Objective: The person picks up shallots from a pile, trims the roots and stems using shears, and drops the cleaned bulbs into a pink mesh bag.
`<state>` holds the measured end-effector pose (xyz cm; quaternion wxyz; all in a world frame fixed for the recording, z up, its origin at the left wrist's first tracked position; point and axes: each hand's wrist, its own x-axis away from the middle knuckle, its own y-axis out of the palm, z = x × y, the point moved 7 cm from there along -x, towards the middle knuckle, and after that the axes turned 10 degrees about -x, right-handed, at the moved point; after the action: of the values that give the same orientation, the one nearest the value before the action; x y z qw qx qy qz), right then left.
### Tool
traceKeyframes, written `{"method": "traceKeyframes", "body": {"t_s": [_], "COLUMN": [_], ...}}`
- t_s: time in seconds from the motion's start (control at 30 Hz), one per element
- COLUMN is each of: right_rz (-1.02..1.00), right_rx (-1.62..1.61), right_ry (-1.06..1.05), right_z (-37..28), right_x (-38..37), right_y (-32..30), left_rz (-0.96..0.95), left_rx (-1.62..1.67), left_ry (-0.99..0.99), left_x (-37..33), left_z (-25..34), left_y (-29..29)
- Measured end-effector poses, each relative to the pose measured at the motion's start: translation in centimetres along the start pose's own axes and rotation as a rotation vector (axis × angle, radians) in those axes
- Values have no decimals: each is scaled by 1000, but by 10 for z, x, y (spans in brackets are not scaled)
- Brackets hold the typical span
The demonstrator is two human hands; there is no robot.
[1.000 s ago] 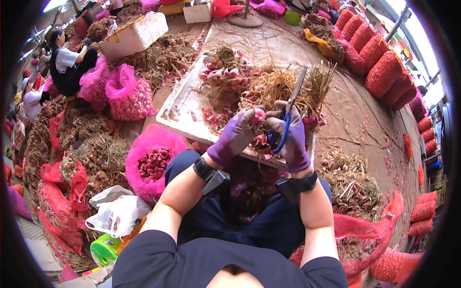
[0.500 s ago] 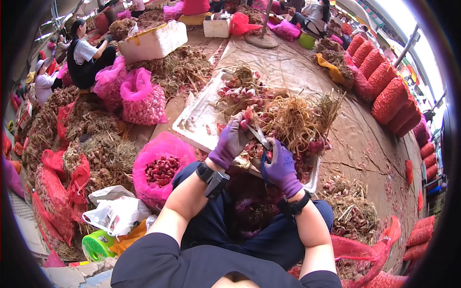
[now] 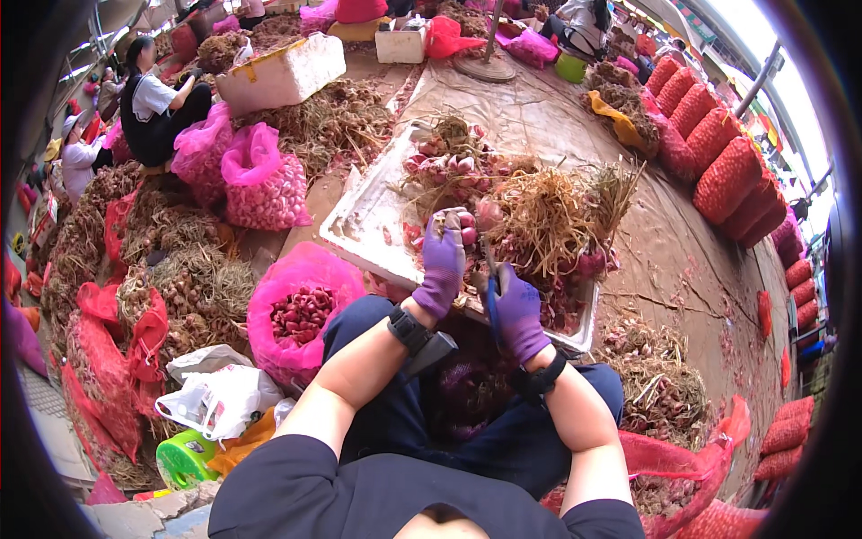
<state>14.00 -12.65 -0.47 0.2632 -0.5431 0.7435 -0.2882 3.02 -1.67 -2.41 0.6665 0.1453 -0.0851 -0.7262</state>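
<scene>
Both my hands wear purple work gloves and meet over a shallow white foam tray (image 3: pixel 359 229). My left hand (image 3: pixel 442 265) is closed around a reddish shallot (image 3: pixel 468 228), its bulb showing beside the fingertips. Wrapped round a pair of scissors (image 3: pixel 491 286) is my right hand (image 3: pixel 519 310); the metal blades point up and away, close to the left fingers. Whether the blades touch anything, I cannot tell. Bunches of shallots with dry, straw-like stalks (image 3: pixel 549 220) pile up in the tray, just beyond my hands.
On my left a pink net bag (image 3: pixel 269 292) holds trimmed shallots, beside heaps of stalked bulbs (image 3: pixel 184 292). A white plastic bag (image 3: pixel 224 400) lies nearer. Full red sacks (image 3: pixel 725 180) stand at the far right. A co-worker (image 3: pixel 157 103) sits at the far left.
My left hand has turned more upright and drawn slightly apart from the scissors. The right hand has shifted a little nearer to me, its scissors now pointing straighter away.
</scene>
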Motion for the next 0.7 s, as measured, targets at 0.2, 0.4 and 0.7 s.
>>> {"method": "traceKeyframes", "body": {"t_s": [0.2,0.4,0.7], "right_rz": [95,144,165], "right_rx": [-294,16,307], "right_ry": [4,-341,-286], "right_z": [-9,-31,-27], "right_x": [-1,5,4], "right_y": [-28,-40,-25], "left_rz": [-149,-553,-687], "left_rx": [328,743,964], "left_ry": [-331,-754,-703], "left_x": [0,2,2], "left_z": [-18,-14,-43], "left_y": [6,12,18]}}
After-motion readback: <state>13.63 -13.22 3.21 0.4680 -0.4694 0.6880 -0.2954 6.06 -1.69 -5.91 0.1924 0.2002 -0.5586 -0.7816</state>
